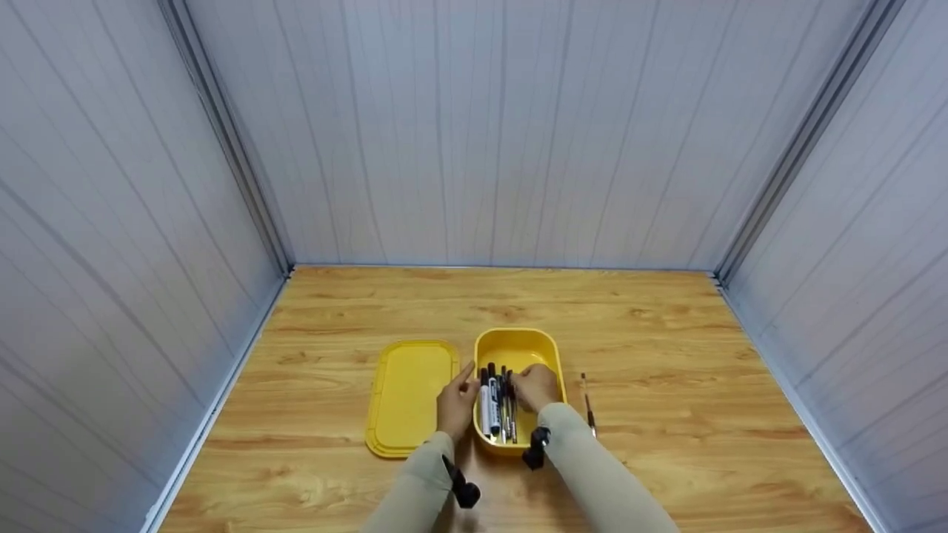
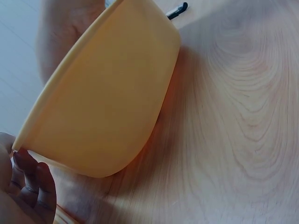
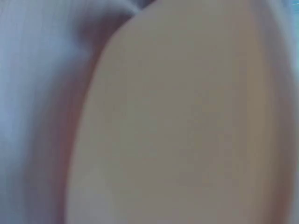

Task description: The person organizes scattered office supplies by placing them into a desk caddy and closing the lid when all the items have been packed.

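In the lower centre of the frame we see a yellow box [image 1: 517, 339], which stands on the wooden table [image 1: 311, 392]. In its left half lie 2 thick markers [image 1: 485, 407] with black caps, and just right of them some thin dark pens [image 1: 504, 411]. The left hand [image 1: 457, 403] is at the left side of the box; in the left wrist view we see it pinching the rim. The right hand [image 1: 538, 386] is inside the box, its bent fingers at the pens; whether they pinch 1, we cannot tell. A yellow lid [image 1: 415, 396] lies flat to the left, and 1 loose pen [image 1: 588, 407] to the right.
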Available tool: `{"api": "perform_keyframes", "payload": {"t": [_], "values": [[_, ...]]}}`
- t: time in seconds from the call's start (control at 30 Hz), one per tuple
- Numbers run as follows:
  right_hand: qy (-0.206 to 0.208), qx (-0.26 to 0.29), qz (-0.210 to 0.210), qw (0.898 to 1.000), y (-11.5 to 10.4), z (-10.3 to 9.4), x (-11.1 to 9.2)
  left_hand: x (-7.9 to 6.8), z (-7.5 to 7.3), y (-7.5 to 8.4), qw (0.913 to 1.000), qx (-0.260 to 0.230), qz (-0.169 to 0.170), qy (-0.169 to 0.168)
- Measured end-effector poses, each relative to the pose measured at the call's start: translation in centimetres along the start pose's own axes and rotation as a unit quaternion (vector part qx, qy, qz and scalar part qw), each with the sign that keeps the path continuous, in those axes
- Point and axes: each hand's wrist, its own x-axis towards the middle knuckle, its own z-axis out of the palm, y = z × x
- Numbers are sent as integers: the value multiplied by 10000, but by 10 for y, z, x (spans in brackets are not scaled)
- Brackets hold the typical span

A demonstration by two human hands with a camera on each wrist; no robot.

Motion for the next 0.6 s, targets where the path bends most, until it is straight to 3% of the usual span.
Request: {"api": "perform_keyframes", "payload": {"t": [0.2,0.33,0.6], "values": [[-1,471,-433,9980,-20,-19,0,-1,1,1,10000,65,18,-21],[167,439,-579,9972,-27,-34,2,0,0,1,9999,99,-26,-35],[627,152,-305,9975,-5,-69,24,2,1,1,10000,1,-21,-16]]}}
